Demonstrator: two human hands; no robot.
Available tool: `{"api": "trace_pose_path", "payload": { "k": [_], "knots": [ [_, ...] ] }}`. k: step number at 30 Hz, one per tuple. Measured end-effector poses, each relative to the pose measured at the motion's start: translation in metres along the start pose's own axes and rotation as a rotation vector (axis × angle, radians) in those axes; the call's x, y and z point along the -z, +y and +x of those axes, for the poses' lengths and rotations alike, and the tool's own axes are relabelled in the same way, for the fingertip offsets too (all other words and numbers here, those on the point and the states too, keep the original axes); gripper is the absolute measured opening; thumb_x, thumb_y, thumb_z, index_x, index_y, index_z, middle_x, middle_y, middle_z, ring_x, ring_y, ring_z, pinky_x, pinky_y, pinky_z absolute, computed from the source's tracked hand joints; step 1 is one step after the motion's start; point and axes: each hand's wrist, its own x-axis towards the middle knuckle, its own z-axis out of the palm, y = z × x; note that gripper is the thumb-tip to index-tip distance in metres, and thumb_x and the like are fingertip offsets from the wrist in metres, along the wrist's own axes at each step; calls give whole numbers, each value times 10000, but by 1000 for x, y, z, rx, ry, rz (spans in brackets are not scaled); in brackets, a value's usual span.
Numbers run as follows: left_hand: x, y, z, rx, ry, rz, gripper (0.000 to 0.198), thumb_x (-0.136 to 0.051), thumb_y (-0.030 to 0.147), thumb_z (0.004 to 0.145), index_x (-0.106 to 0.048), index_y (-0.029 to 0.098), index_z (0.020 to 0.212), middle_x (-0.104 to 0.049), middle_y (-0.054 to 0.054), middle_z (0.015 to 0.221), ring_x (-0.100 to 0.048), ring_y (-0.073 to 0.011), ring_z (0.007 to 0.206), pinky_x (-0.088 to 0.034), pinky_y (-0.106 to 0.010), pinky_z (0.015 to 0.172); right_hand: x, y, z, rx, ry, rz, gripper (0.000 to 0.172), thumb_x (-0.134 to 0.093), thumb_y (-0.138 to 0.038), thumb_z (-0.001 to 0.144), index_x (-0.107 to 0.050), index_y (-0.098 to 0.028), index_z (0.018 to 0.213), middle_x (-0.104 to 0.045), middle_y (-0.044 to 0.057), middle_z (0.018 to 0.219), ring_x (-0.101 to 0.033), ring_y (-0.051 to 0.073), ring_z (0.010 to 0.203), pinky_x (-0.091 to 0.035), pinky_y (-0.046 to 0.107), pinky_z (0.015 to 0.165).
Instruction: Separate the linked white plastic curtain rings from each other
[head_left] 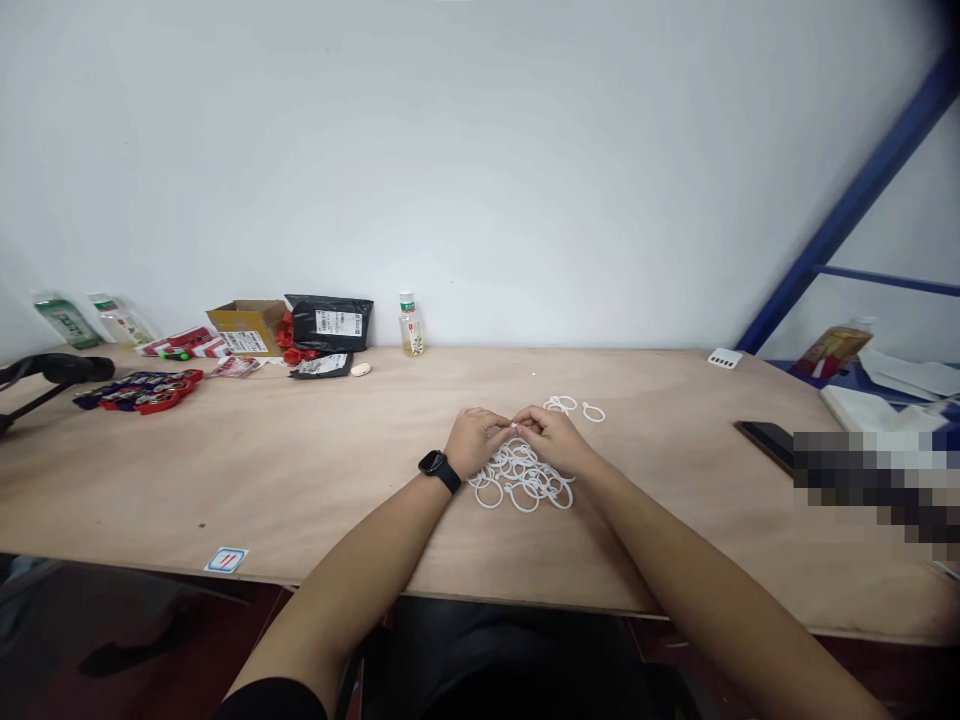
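My left hand (478, 440), with a black watch (439, 468) on its wrist, has its fingers closed in a pinch. Its fingertips meet those of my right hand (553, 436), which is pinched too. Between them shows a small white part of a curtain ring (515, 427); the fingers cover most of it. Just below and under the hands lies a loose pile of white curtain rings (525, 497), overlapping one another, with small eyelets on some. Beyond my right hand, a few more rings (593, 412) lie apart from the pile.
Along the wall stand a drink bottle (412, 328), a black parcel bag (330, 325) and an open cardboard box (246, 328). Red and blue items (142, 390) lie at the left. A phone (766, 443) and a white multi-port block (724, 358) are on the right of the wooden table (337, 430).
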Motion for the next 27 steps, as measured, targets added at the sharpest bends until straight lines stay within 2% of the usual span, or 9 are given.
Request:
{"api": "trace_pose_path", "payload": {
  "k": [3,9,13,24,27],
  "knots": [
    [1,1,0,17,10,5,211,-586,381,889,-733,233,919,-747,-19,914,-662,-164,871,-452,-326,885,-3,-2,-1,-12,38,55,197,-576,-354,827,-647,-183,897,-695,33,790,-602,149,658,-460,255,580],
    [4,4,0,46,-62,36,290,-485,398,939,-722,239,987,-740,-39,964,-653,-183,916,-448,-346,908,-5,-2,-1,-17,85,106,234,-583,-400,822,-640,-185,893,-668,31,744,-586,151,643,-453,258,562],
    [7,9,-1,22,-40,40,278,-467,357,950,-708,222,976,-735,-44,958,-643,-184,924,-432,-353,911,-8,-5,-1,-13,104,137,228,-599,-402,805,-625,-180,848,-632,16,700,-556,137,611,-432,244,540],
    [9,15,0,62,-5,68,247,-466,328,948,-683,212,925,-723,-32,907,-628,-182,908,-397,-372,931,-13,-8,-1,30,193,52,198,-576,-373,834,-631,-183,829,-651,21,705,-571,142,616,-448,253,562],
    [7,14,0,78,-2,64,249,-464,332,949,-684,216,935,-724,-27,915,-628,-180,914,-403,-367,926,-12,-7,0,49,206,-38,193,-554,-369,852,-640,-196,850,-675,31,737,-594,157,639,-463,270,592]
  ]
}}
